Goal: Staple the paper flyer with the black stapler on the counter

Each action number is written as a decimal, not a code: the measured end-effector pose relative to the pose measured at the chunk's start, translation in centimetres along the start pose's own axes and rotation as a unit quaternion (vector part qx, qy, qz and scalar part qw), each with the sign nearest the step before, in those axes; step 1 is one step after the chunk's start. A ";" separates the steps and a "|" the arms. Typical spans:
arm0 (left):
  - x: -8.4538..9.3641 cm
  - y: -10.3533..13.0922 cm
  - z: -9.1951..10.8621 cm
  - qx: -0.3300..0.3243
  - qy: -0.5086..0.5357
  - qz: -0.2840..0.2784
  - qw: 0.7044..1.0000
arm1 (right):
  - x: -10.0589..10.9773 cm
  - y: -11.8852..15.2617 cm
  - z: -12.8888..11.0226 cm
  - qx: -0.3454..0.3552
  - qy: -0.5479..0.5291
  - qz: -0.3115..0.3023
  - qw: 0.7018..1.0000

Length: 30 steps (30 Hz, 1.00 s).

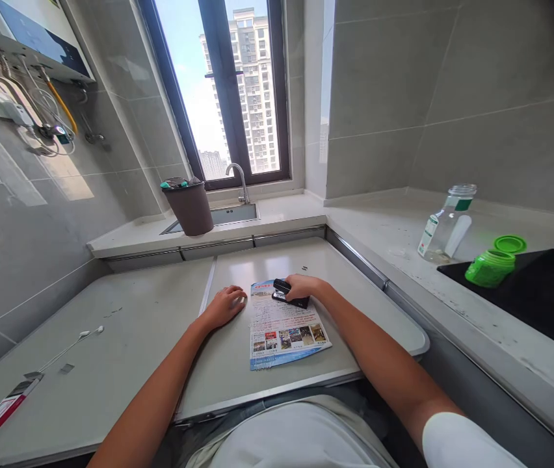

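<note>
A printed leaflet (281,328) with blue edges and a row of small photos lies flat on the white folding table (228,383). Over its upper part is a black stapler (297,301), which my right hand (306,287) grips from the right side. The stapler's jaws point left and stand apart at the front. Just off the leaflet's left edge, my left hand (225,307) rests on the tabletop, fingers loosely bent and holding nothing. Many small marks that look like staples dot the leaflet's left side.
Two short staple strips (305,268) lie beyond the leaflet. At left are a red and white box (1,416) and a white cable (67,349). A brown bin (190,207) stands by the sink (235,214). The right counter holds a glass bottle (445,227) and a green container (491,268).
</note>
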<state>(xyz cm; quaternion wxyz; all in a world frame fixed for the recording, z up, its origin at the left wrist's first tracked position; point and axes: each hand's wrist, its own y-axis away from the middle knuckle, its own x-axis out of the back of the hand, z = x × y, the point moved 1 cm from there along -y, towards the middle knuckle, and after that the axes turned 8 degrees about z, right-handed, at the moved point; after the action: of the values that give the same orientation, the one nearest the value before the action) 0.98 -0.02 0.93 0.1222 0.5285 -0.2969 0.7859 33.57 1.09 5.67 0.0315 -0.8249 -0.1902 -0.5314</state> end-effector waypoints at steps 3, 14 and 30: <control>0.2 0.2 -1.9 0.165 -0.105 0.004 0.981 | 1.5 0.0 2.9 -0.033 0.016 -0.015 0.999; 0.4 0.3 -1.9 0.215 -0.139 -0.044 0.966 | 3.6 1.1 9.5 -0.115 -0.073 -0.151 0.979; 0.8 0.3 -1.9 0.208 -0.136 -0.052 0.967 | 2.9 -1.5 14.1 -0.048 -0.022 0.294 0.954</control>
<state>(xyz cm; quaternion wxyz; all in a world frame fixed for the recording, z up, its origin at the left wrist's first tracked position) -0.89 0.77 1.05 0.0089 0.6588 -0.1133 0.7437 46.32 6.89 1.89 0.1426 -0.8565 0.0861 -0.4886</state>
